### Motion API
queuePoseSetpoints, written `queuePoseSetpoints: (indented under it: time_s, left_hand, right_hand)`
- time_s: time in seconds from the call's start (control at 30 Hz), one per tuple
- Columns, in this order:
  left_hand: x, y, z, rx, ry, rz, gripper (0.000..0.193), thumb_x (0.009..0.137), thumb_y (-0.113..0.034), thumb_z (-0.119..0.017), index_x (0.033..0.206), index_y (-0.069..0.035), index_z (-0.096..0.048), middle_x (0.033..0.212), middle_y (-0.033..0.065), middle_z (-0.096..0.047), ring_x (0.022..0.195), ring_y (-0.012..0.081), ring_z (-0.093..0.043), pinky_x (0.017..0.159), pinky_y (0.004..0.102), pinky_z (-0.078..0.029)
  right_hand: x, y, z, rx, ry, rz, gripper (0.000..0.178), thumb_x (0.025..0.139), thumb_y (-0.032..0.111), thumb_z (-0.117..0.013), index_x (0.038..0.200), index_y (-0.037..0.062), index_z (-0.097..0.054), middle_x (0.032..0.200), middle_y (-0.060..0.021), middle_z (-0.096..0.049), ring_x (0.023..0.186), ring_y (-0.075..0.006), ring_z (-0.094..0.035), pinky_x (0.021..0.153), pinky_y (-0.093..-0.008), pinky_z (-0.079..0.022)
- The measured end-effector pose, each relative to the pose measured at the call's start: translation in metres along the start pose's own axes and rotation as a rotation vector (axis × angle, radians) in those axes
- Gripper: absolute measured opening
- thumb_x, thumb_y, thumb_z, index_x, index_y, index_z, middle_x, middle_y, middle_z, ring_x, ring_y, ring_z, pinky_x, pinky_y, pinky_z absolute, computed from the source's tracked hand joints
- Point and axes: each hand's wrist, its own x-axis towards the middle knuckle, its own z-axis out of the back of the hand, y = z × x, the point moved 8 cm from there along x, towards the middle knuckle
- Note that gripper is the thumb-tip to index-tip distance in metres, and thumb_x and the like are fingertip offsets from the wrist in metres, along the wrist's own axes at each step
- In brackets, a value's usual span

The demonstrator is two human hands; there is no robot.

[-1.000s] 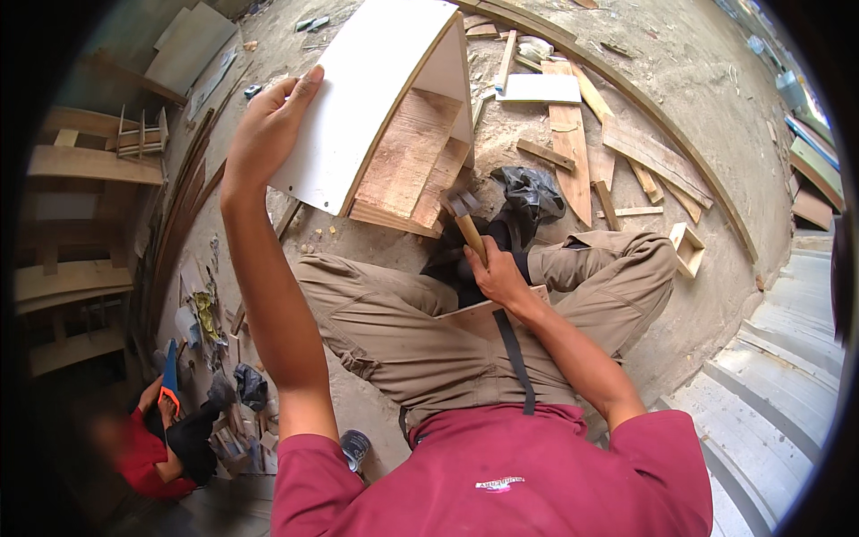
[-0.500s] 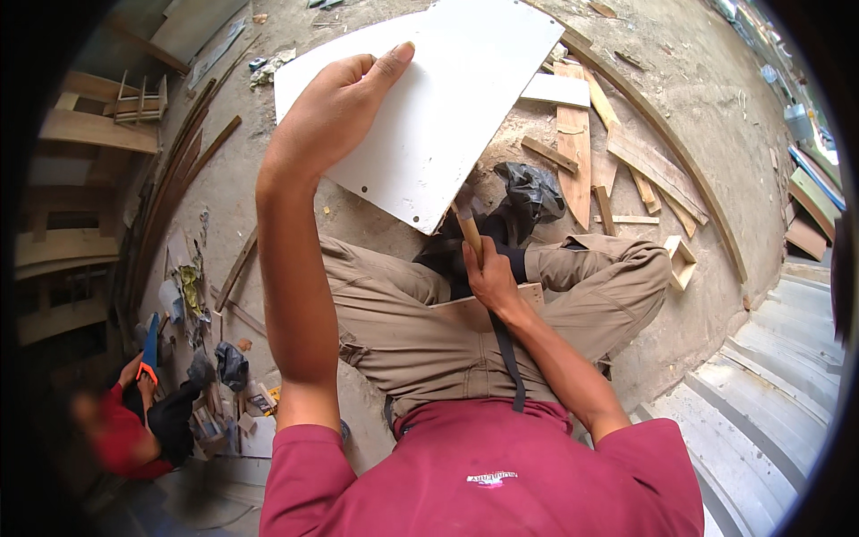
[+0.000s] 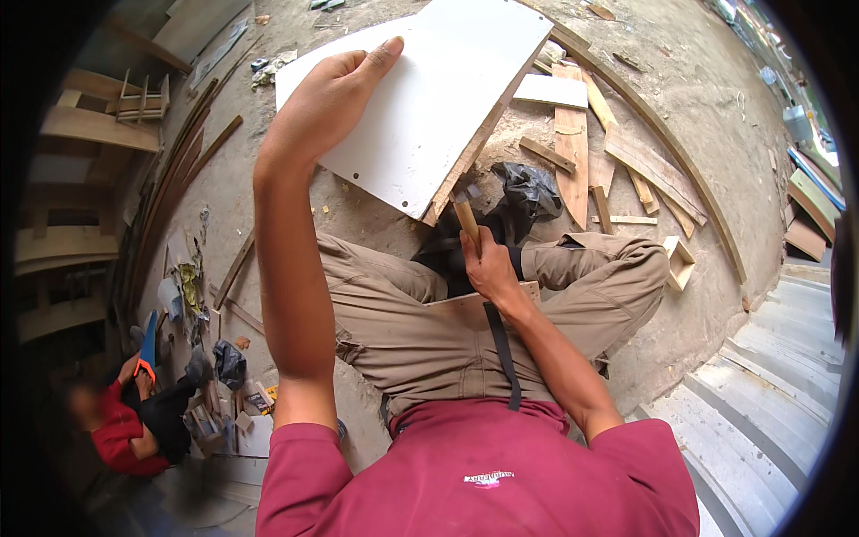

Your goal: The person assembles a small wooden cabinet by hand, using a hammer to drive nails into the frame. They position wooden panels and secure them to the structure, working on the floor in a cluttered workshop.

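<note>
A large white panel (image 3: 429,107) with small dark holes along its edges is tilted in front of me. A raw wood side shows along its right edge. My left hand (image 3: 344,89) is closed at the panel, thumb lying over the white face; the curled fingers are mostly hidden. Closed round the wooden handle of a hammer (image 3: 466,217), my right hand (image 3: 490,266) is just below the panel's near corner. The hammer's dark head is partly lost against the dark things behind it. A wooden piece (image 3: 483,300) rests across my lap, under my right wrist.
Loose boards (image 3: 573,148) and a long curved strip lie at the right. A black plastic bag (image 3: 530,190) sits by my feet. A small wooden frame (image 3: 678,263) is beside my right knee. At left, another person (image 3: 130,430) holds a blue saw (image 3: 149,345). Corrugated metal sheets (image 3: 761,394) lie lower right.
The white panel has tilted and shifted slightly left, so its raw wood side now shows. My left hand moved a little left with it. The hammer has dropped slightly away from the panel's corner.
</note>
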Motion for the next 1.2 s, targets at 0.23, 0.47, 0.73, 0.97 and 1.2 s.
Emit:
queuePoseSetpoints:
  time_s: [0.23,0.47,0.73,0.97,1.2]
  left_hand:
    - [-0.002,-0.003,0.004,0.033,0.025,0.082,0.062,0.098,-0.056,-0.055,0.115,0.001,-0.071,0.094,0.0131,-0.073,0.086,0.0171,-0.069,0.080,0.0302,-0.053]
    - [0.003,0.004,0.009,0.097,0.040,0.131,0.068,0.095,-0.062,-0.055,0.121,0.000,-0.069,0.101,0.0146,-0.072,0.095,0.0195,-0.068,0.088,0.0320,-0.051]
    - [0.012,0.016,0.021,0.109,-0.061,0.021,0.068,0.094,-0.063,-0.056,0.115,0.000,-0.071,0.097,0.0152,-0.073,0.089,0.0203,-0.070,0.084,0.0328,-0.054]
    - [0.031,0.029,0.040,0.138,-0.080,-0.032,0.061,0.096,-0.060,-0.056,0.104,-0.002,-0.074,0.079,0.0092,-0.071,0.067,0.0125,-0.068,0.066,0.0298,-0.054]
    - [0.062,0.036,0.063,0.270,-0.047,-0.173,0.058,0.096,-0.058,-0.056,0.101,-0.003,-0.074,0.070,0.0074,-0.068,0.055,0.0112,-0.062,0.053,0.0297,-0.048]
  right_hand:
    - [0.004,0.000,0.002,-0.036,0.001,0.038,0.038,0.103,0.035,-0.050,0.103,-0.0025,-0.052,0.073,-0.0360,-0.061,0.078,-0.0559,-0.061,0.065,-0.0596,-0.047]
    - [0.007,-0.002,-0.005,-0.111,0.012,0.049,0.040,0.103,0.038,-0.049,0.106,-0.0019,-0.052,0.073,-0.0370,-0.061,0.076,-0.0575,-0.060,0.066,-0.0630,-0.048]
    - [0.008,-0.002,-0.008,-0.139,0.027,0.058,0.038,0.102,0.036,-0.052,0.103,-0.0024,-0.053,0.074,-0.0365,-0.061,0.077,-0.0568,-0.060,0.065,-0.0611,-0.047]
    - [-0.002,-0.007,0.008,0.036,-0.034,-0.070,0.046,0.101,0.043,-0.054,0.102,-0.0033,-0.058,0.080,-0.0317,-0.065,0.085,-0.0523,-0.064,0.069,-0.0514,-0.049]
    - [0.006,-0.061,0.015,0.049,-0.055,-0.160,0.052,0.099,0.048,-0.057,0.097,-0.0032,-0.060,0.075,-0.0234,-0.066,0.075,-0.0413,-0.067,0.067,-0.0469,-0.051]
